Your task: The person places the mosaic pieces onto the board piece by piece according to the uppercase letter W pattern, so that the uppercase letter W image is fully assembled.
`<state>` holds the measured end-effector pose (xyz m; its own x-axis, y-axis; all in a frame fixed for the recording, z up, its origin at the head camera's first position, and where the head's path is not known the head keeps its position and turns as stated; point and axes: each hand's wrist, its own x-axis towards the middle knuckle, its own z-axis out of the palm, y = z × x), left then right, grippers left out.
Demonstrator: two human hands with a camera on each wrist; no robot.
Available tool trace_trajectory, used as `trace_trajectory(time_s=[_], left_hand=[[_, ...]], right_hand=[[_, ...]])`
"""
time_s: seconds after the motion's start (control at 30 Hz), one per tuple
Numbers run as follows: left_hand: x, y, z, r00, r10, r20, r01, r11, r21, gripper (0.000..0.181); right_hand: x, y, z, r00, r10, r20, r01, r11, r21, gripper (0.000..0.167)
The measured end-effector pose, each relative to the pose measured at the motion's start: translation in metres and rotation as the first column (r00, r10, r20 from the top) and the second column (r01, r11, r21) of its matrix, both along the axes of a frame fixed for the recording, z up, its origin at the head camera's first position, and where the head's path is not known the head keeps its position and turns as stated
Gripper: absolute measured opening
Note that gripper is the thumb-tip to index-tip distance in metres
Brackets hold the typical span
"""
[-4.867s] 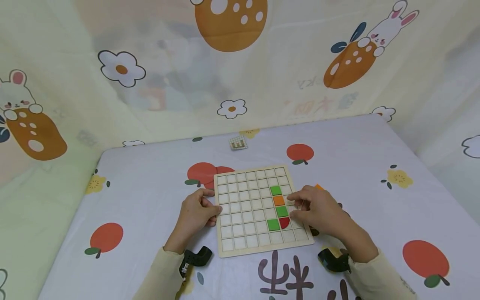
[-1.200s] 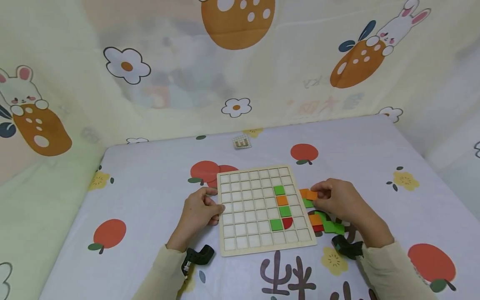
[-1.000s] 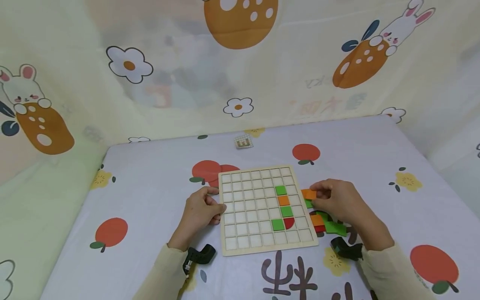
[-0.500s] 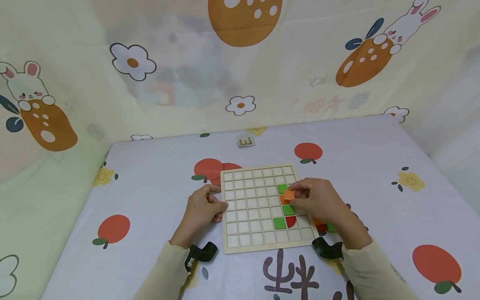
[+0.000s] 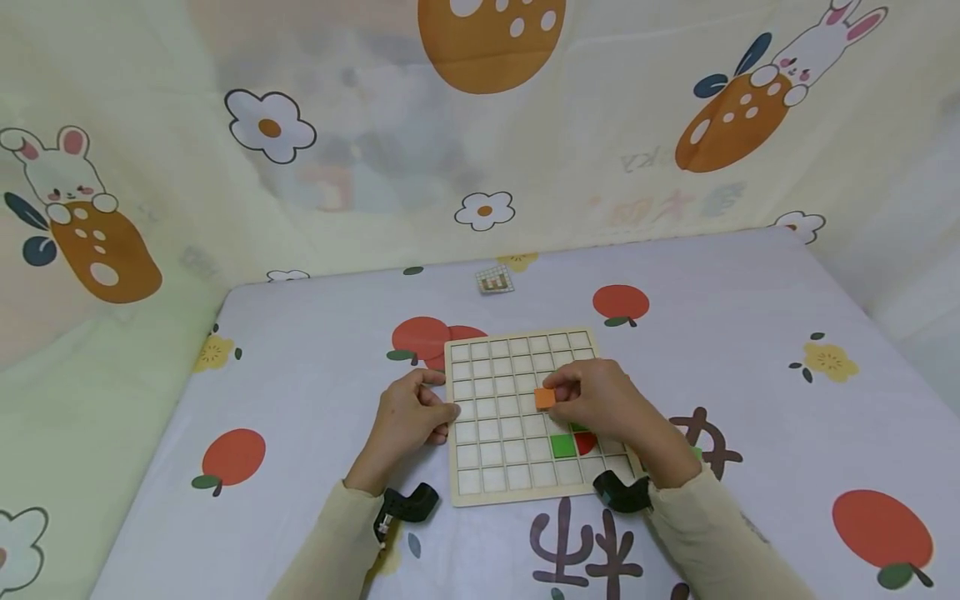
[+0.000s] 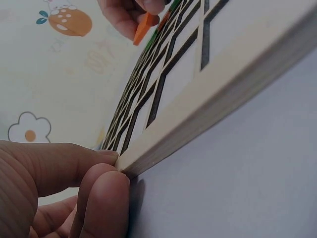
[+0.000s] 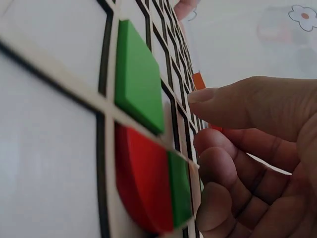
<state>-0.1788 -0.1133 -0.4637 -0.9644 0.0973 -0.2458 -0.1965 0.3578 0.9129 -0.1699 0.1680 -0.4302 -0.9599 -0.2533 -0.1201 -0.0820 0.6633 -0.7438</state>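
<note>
A wooden grid board [image 5: 502, 497] lies flat on the table. My left hand [image 5: 405, 419] pinches its left edge; in the left wrist view the thumb and a finger meet at the rim. Over the middle of the board, my right hand [image 5: 600, 398] pinches an orange square tile [image 5: 544, 399] between thumb and fingers. A green square tile [image 5: 562, 446] and a red rounded tile [image 5: 585, 442] sit in neighbouring cells. Part of another green tile [image 7: 180, 191] shows past the red one in the right wrist view. My right hand hides the other placed tiles in the head view.
A small patterned card or packet [image 5: 495, 280] lies behind the board. Right of the board, a bit of a loose green tile [image 5: 697, 452] shows past the right wrist. The printed tablecloth [image 5: 315, 358] meets a hanging printed curtain at the back.
My right hand picked up an orange tile from the loose pieces on the right and carried it left over the board. The left hand stays at the board's left edge.
</note>
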Motion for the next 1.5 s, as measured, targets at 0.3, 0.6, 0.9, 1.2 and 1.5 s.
trace_trajectory(time_s=[0.3, 0.6, 0.9, 1.2, 1.5], left_hand=[[0.0, 0.002, 0.002, 1.0, 0.004, 0.01, -0.004, 1.0, -0.015, 0.044], [0.0, 0.003, 0.003, 1.0, 0.0, 0.006, 0.0, 1.0, -0.014, 0.045], [0.0, 0.003, 0.0, 1.0, 0.0, 0.008, 0.0, 1.0, -0.01, 0.044], [0.001, 0.005, 0.0, 1.0, -0.014, -0.001, 0.014, 1.0, -0.007, 0.044], [0.001, 0.001, 0.0, 1.0, 0.0, -0.005, 0.0, 1.0, -0.014, 0.044]], right_hand=[[-0.003, -0.007, -0.001, 0.998, 0.052, -0.038, -0.05, 0.997, 0.056, 0.022], [-0.005, -0.01, -0.005, 0.999, 0.043, 0.007, -0.043, 0.998, 0.052, 0.022], [-0.004, -0.012, -0.006, 0.998, 0.065, -0.002, -0.065, 0.996, 0.065, 0.021], [-0.003, -0.011, -0.007, 0.998, 0.057, 0.0, -0.057, 0.995, 0.086, 0.026], [0.008, 0.006, 0.004, 0.993, 0.011, -0.12, -0.005, 0.999, 0.045, 0.032]])
